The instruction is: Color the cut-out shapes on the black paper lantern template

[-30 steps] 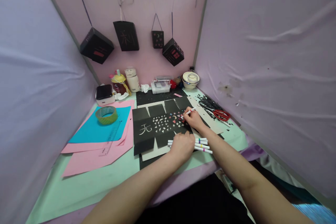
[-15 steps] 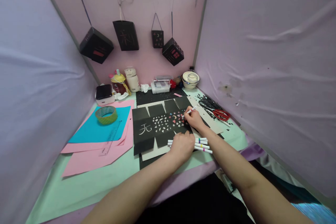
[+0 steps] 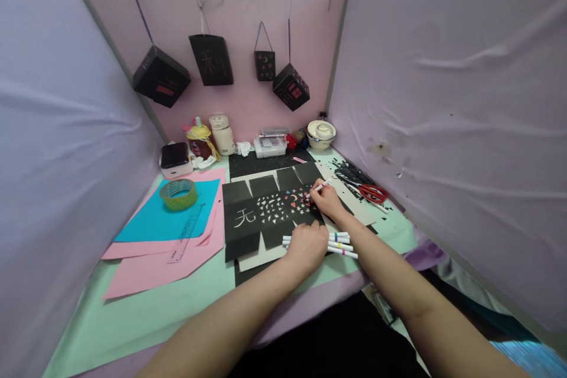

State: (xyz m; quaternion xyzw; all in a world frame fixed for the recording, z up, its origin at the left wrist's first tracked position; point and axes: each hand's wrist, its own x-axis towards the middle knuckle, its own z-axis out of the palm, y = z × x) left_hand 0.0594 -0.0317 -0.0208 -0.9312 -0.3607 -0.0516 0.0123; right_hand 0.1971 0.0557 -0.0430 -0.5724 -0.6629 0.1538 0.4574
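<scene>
Black card (image 3: pixel 241 241) with cut flaps lies on white sheets in the middle of the table. It bears a cut-out character, small triangles, and stars, hearts and a moon, some coloured. My right hand (image 3: pixel 326 198) is closed round a white marker (image 3: pixel 322 185), its tip down at the coloured shapes near the card's right side. My left hand (image 3: pixel 310 245) is closed over several white markers (image 3: pixel 343 247) at the card's lower right edge; their coloured bands stick out to the right.
Red-handled scissors (image 3: pixel 373 193) lie among black scraps at the right. A tape roll (image 3: pixel 178 195), blue paper (image 3: pixel 146 218), pink paper (image 3: pixel 146 277) and a clear ruler (image 3: pixel 186 233) are at the left. Bottles, a clear box (image 3: pixel 270 146) and a bowl (image 3: pixel 321 134) stand behind.
</scene>
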